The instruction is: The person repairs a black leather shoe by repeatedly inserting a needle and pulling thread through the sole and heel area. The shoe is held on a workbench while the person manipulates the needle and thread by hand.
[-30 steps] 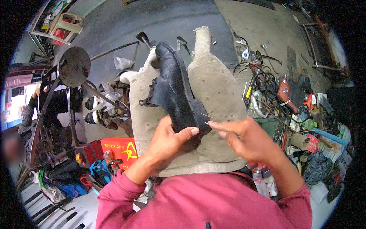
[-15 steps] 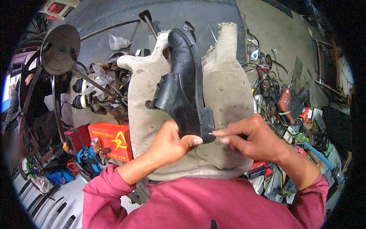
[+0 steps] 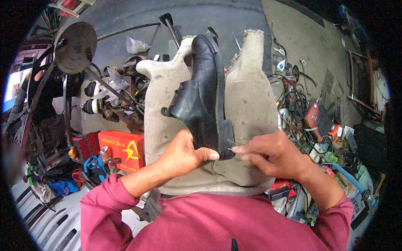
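Observation:
A black leather shoe (image 3: 201, 93) rests on its side across my lap, toe away from me and sole facing right. My left hand (image 3: 183, 156) is closed round its heel end, with the thumb pressed on the near edge and the other fingers hidden beneath. At the right side of the heel, my right hand (image 3: 268, 154) pinches a thin, pale, nail-like piece (image 3: 230, 149), its tip against or very close to the heel. A fine thread-like strand (image 3: 233, 142) shows just above the fingertips; its kind is too small to make out.
A beige cloth (image 3: 251, 104) covers my legs. At left stand a round metal plate on a frame (image 3: 76, 48) and a red box (image 3: 122, 149). Cables and a red power drill (image 3: 312, 116) lie at right. Small shoes (image 3: 90, 106) sit beyond my left leg.
My view has shifted slightly. The right fingers still pinch the thin piece at the heel, and my left hand keeps its hold on the shoe.

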The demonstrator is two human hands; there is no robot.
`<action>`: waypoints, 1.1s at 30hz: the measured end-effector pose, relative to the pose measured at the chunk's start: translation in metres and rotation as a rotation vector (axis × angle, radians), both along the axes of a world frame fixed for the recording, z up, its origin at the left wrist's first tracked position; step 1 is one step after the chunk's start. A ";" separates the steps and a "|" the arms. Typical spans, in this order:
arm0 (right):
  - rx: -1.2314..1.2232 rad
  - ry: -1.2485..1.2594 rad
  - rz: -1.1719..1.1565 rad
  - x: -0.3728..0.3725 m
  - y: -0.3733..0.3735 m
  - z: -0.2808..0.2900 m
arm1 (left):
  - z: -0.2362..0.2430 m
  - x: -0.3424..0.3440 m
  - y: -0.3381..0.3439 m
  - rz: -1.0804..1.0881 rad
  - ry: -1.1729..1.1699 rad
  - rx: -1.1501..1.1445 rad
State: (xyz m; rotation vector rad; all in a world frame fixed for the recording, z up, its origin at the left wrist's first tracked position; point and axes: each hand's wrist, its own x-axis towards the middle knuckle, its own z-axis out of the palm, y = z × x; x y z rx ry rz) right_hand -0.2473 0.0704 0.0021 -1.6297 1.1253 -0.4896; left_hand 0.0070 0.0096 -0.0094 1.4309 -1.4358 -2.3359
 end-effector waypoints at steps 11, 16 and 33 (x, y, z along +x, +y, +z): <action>0.164 -0.064 -0.170 0.013 -0.017 0.004 | -0.032 0.007 -0.015 -0.154 0.098 -0.290; 0.238 -0.079 -0.232 0.019 -0.017 0.003 | -0.032 0.002 -0.022 -0.080 0.114 -0.088; 0.361 0.033 -0.258 0.031 -0.025 0.003 | -0.029 -0.008 -0.032 -0.133 0.203 -0.160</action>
